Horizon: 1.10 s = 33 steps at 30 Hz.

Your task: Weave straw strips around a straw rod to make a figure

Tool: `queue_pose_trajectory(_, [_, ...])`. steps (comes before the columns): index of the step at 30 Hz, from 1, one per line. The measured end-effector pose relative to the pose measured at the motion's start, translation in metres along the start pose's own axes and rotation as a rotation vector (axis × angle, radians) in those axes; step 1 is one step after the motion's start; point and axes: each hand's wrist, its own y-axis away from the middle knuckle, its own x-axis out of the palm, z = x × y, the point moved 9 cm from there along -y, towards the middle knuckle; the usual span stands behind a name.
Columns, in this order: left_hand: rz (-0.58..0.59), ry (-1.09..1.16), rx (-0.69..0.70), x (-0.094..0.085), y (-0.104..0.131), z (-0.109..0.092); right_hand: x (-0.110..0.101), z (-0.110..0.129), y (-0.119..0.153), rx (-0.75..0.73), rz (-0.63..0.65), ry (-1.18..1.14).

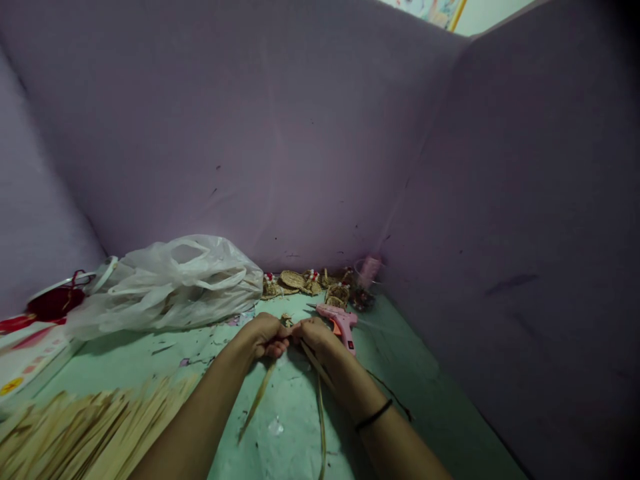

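Observation:
My left hand [270, 335] and my right hand [311, 332] meet over the middle of the table, fingers pinched close together. Between them they grip dried straw strips. One straw strip [257, 400] hangs down below my left hand, and another strip [321, 427] trails under my right hand toward the front edge. A small knotted bit of straw [287, 320] shows just above the fingertips. Just beyond my right hand lies a pink glue gun [340, 320], its nozzle pointing left. The exact grip inside the fingers is hidden.
Several woven straw pieces [295, 280] with red and white beads line the back wall. A white plastic bag [185, 287] fills the back left. Loose straw strips [95, 427] lie front left, near a white box [35, 353]. A clear cup [369, 272] stands in the right corner.

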Motion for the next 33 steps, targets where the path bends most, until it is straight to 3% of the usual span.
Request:
queue_pose_trajectory(3, [-0.042, -0.027, 0.012, -0.006, -0.001, 0.001, -0.001, 0.002, 0.002, 0.015, -0.014, 0.081])
queue_pose_trajectory(7, [-0.142, -0.054, 0.095, -0.015, -0.002, -0.005, -0.009, 0.019, 0.006, -0.086, -0.119, 0.353])
queue_pose_trajectory(9, [-0.177, -0.058, 0.135, -0.016, -0.005, -0.007, -0.006, 0.023, 0.005, -0.098, -0.089, 0.406])
queue_pose_trajectory(16, [-0.185, -0.049, 0.174, -0.015, -0.003, -0.011, -0.002, 0.012, -0.006, 0.043, 0.11, 0.167])
queue_pose_trajectory(27, [-0.085, 0.04, 0.204, -0.011, 0.012, -0.017, 0.018, 0.008, 0.013, 0.199, 0.283, -0.237])
queue_pose_trajectory(33, [-0.046, 0.006, 0.256, -0.01, 0.004, -0.013, 0.018, 0.004, 0.014, 0.204, 0.262, -0.275])
